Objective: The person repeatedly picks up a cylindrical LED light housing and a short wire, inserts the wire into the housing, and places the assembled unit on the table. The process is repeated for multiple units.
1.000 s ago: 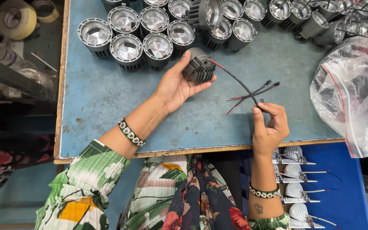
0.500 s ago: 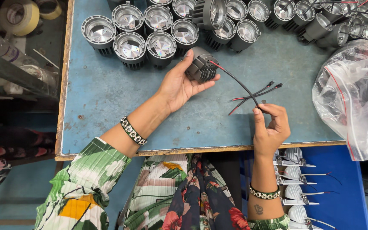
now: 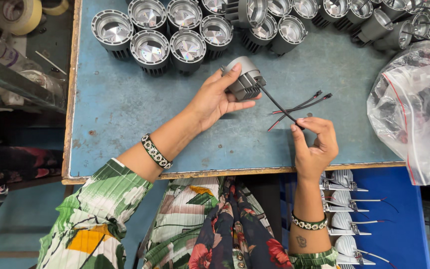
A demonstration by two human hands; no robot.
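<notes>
Two hands point(image 3: 215, 97) — one housing point(image 3: 242, 79) held.

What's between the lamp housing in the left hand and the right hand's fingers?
In the head view, a black cable runs from the grey lamp housing in the left hand to the right hand, over bare blue tabletop.

Bright, even overhead light, soft short shadows under the left hand point(image 3: 214, 99) and right hand point(image 3: 314, 147) on the blue table point(image 3: 125, 104). Hot glare off the lamp reflectors point(image 3: 150, 47) and plastic bag point(image 3: 414, 104); dim, murky left margin. Sharp centre, slight wide-angle stretch at edges, no motion blur.
</notes>
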